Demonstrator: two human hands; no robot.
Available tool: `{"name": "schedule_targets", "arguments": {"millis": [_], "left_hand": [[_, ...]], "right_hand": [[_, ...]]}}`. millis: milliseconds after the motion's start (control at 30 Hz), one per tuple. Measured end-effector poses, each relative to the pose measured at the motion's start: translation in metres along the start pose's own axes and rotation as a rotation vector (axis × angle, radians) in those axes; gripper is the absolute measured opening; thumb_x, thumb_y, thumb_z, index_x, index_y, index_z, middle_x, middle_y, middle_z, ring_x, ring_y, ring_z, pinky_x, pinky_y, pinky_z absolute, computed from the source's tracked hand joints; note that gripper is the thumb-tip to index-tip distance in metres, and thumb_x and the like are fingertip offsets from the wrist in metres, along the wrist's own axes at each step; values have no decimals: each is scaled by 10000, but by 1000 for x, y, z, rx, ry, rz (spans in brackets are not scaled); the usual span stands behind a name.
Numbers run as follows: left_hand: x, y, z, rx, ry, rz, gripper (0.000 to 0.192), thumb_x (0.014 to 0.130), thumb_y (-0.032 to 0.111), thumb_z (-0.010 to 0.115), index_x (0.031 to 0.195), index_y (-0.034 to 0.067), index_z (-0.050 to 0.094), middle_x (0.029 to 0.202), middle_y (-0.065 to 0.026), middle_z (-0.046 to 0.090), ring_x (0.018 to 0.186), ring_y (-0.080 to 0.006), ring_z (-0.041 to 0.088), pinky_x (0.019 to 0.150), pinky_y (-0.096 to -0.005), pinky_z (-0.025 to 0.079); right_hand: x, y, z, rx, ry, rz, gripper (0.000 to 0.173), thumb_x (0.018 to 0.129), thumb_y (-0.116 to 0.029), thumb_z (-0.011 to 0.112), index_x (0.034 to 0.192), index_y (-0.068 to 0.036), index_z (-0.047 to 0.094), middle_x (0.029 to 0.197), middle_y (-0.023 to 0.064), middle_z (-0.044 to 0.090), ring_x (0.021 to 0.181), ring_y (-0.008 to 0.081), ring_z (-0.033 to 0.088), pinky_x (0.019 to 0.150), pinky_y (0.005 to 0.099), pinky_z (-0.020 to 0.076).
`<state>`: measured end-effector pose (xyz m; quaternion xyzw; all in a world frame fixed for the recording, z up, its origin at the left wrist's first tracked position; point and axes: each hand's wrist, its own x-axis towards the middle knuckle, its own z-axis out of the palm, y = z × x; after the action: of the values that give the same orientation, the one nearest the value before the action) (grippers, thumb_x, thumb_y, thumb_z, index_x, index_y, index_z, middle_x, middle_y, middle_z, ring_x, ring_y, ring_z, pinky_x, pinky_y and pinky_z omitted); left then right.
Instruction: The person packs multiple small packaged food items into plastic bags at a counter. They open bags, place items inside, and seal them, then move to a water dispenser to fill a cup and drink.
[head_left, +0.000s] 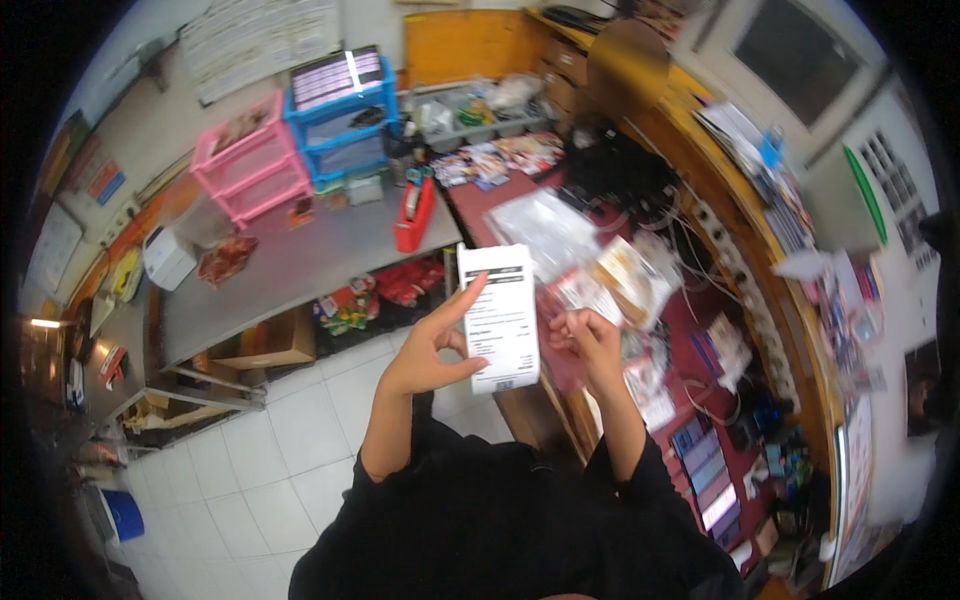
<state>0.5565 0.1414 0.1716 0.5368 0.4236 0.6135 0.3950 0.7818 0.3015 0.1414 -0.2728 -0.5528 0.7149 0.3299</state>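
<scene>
A white printed paper receipt (501, 322) stands upright in front of me, bearing writing and a small code at its lower end. My left hand (435, 341) holds it by the left side, with the thumb and a finger over its printed face. To the right of the receipt, my right hand (589, 337) is raised with curled fingers, above the red-topped desk; whether something small is pinched in it cannot be told. Behind that hand lie clear plastic bags (547, 232) and a packet with a yellow-brown print (626, 281).
A red tape dispenser (415, 214) sits on the metal table (337, 240) at the left, near pink (251, 161) and blue (341, 127) plastic racks. White cables (694, 247) and a power strip (739, 277) run along the desk's right side. A cardboard box (274, 337) is under the table.
</scene>
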Motion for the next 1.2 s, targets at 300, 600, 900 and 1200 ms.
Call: {"name": "schedule_targets", "arguments": {"millis": [300,600,900,1200], "left_hand": [[-56,-34,-247,-22,493,-99,964,713,-190,670,1560,7,254,1568,-207,334,1169,-203,610,815,-247,566],[-25,-45,-315,-84,411,-133,970,723,-184,675,1569,38,254,1576,-187,332,1174,-188,595,797,-253,569],[15,-45,-340,-17,294,-131,973,724,-155,696,1567,24,244,1591,-193,308,1232,-200,557,824,-263,565],[67,-53,-297,96,198,-194,931,757,-97,700,1558,-20,232,1612,-189,272,1362,-230,445,926,-298,517]], "right_hand": [[362,241,171,206,219,526,276,990,-75,562,1185,121,554,1067,182,652,860,311,710,724,381,648],[420,295,223,297,548,473,293,913,-121,715,1044,106,585,745,169,653,577,264,682,483,339,605],[325,336,239,71,486,400,250,841,-207,814,866,-26,642,613,48,612,427,133,536,350,260,358],[240,376,123,-848,-97,229,251,759,-334,731,800,-95,794,721,139,720,659,323,688,601,417,535]]}}
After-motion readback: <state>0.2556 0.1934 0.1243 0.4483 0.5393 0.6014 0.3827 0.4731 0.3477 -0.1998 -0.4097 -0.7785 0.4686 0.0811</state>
